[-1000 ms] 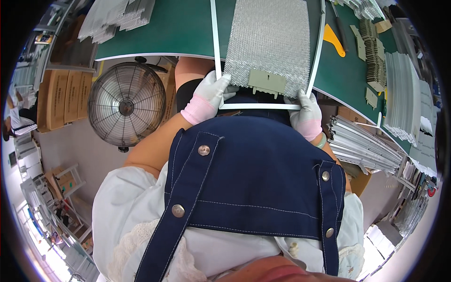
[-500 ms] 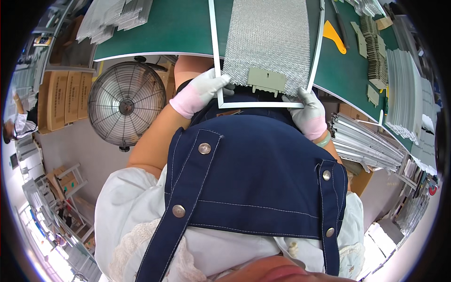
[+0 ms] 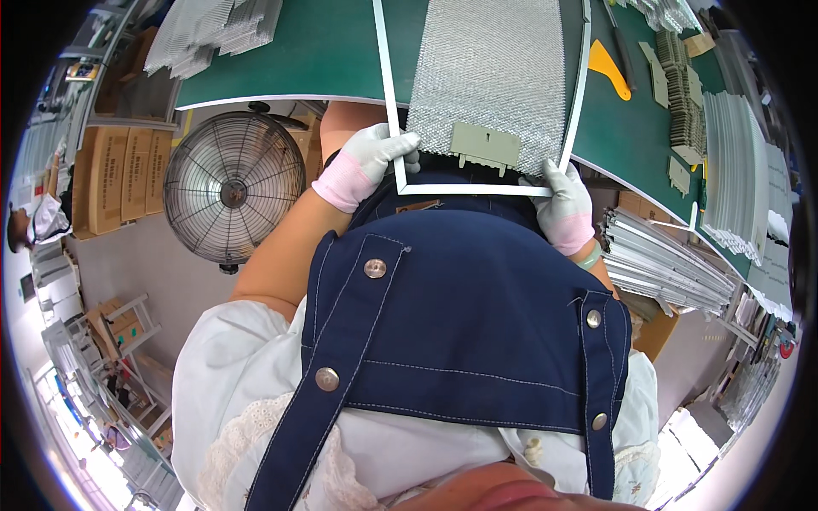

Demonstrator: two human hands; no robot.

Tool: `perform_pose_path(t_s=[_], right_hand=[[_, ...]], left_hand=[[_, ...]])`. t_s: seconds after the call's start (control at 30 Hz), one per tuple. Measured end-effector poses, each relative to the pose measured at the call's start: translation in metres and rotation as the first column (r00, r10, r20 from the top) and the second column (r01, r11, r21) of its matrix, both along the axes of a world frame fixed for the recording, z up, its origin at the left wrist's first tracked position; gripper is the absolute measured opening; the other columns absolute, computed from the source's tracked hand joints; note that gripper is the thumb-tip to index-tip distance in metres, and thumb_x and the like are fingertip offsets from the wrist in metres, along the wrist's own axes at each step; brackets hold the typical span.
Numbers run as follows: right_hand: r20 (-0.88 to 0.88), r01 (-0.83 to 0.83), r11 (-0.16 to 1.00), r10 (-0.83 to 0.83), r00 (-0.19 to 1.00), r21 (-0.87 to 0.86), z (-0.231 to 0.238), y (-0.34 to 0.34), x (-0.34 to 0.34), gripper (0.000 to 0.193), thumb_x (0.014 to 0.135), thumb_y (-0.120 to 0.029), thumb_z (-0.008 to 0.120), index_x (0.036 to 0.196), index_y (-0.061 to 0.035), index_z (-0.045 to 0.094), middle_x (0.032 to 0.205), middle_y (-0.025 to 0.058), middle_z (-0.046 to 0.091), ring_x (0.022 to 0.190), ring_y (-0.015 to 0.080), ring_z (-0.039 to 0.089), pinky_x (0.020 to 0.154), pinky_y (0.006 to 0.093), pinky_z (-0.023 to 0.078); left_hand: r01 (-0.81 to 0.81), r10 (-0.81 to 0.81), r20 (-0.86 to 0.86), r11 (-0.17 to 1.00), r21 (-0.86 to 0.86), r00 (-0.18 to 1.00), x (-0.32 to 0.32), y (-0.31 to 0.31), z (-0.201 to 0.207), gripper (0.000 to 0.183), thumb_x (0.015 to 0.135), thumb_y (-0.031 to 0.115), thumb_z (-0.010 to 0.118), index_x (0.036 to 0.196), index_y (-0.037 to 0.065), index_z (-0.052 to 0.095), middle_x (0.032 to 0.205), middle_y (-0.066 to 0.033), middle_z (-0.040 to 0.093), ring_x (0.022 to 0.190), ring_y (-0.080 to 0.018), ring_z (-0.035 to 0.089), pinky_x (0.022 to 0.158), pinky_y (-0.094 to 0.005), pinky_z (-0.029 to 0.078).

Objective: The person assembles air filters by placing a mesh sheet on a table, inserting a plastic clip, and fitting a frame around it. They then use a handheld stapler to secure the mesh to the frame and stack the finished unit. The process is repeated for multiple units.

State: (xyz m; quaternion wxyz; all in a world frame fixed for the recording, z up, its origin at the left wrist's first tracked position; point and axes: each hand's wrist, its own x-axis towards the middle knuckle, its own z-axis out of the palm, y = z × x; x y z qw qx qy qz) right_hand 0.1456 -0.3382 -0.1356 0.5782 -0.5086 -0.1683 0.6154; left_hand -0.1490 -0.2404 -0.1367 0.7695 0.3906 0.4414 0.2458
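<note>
A white three-sided metal frame (image 3: 473,190) extends over the table's near edge toward me. Inside it lies a silvery metal mesh panel (image 3: 487,72). On the panel's near end rests a grey-green plastic piece with prongs (image 3: 485,146). My left hand (image 3: 368,159), in a white glove with a pink cuff, pinches the frame's left bar just above the near corner. My right hand (image 3: 567,203), gloved alike, holds the near right corner, its thumb along the right bar and some fingers hidden underneath. A gap shows between the panel's near edge and the front bar.
The green table (image 3: 298,64) carries mesh sheets (image 3: 217,34) at far left. To the right lie an orange scraper (image 3: 608,70), stacked grey-green pieces (image 3: 680,94) and white strips (image 3: 731,175). A black fan (image 3: 233,194) stands left; metal bars (image 3: 665,255) are below the table's right side.
My right hand's fingers have shifted at the near right corner, the thumb now lying straighter along the bar. My left hand keeps its hold. The whole view has shifted slightly.
</note>
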Motion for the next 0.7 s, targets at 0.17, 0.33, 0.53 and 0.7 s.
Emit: perform_pose_path(t_s=[0.17, 0.33, 0.53, 0.7], right_hand=[[-0.031, 0.009, 1.000, -0.009, 0.999, -0.012, -0.005, 0.001, 0.001, 0.027, 0.099, -0.013, 0.052, 0.124, -0.0028, 0.049, 0.116, 0.0082, 0.059, 0.105, 0.0223, 0.060, 0.098, 0.0466, 0.049], [-0.045, 0.058, 0.997, -0.056, 0.997, 0.045, 0.001, 0.003, -0.004, 0.026, 0.099, -0.012, 0.051, 0.122, 0.0010, 0.047, 0.115, 0.0113, 0.058, 0.104, 0.0236, 0.062, 0.093, 0.0419, 0.052], [-0.058, 0.073, 0.996, -0.070, 0.996, 0.052, -0.005, 0.002, -0.001, 0.027, 0.100, -0.008, 0.049, 0.126, -0.0004, 0.047, 0.120, 0.0122, 0.058, 0.111, 0.0248, 0.059, 0.099, 0.0461, 0.048], [-0.039, 0.058, 0.996, -0.056, 0.998, 0.063, -0.007, 0.002, 0.000, 0.028, 0.100, -0.008, 0.048, 0.126, -0.0004, 0.047, 0.120, 0.0118, 0.057, 0.111, 0.0245, 0.059, 0.101, 0.0456, 0.047]], left_hand=[[0.077, -0.006, -0.298, 0.971, 0.226, 0.954, 0.008, -0.007, -0.006, 0.032, 0.098, 0.026, 0.057, 0.108, -0.004, 0.053, 0.093, -0.0103, 0.062, 0.087, -0.0168, 0.062, 0.082, -0.0324, 0.053], [0.137, -0.142, 0.128, 0.989, 0.048, 0.982, -0.003, -0.002, -0.005, 0.028, 0.097, 0.025, 0.059, 0.107, -0.001, 0.056, 0.097, -0.0119, 0.064, 0.093, -0.0202, 0.064, 0.088, -0.0351, 0.051], [-0.009, 0.010, 0.160, 1.000, -0.008, 0.987, 0.001, -0.018, -0.009, 0.029, 0.096, 0.025, 0.061, 0.107, -0.002, 0.057, 0.099, -0.0117, 0.063, 0.095, -0.0243, 0.064, 0.093, -0.0368, 0.050], [0.264, -0.164, -0.317, 0.916, 0.302, 0.934, 0.004, -0.011, -0.007, 0.036, 0.097, 0.025, 0.057, 0.116, -0.006, 0.055, 0.105, -0.0139, 0.064, 0.100, -0.0244, 0.064, 0.097, -0.0379, 0.049]])
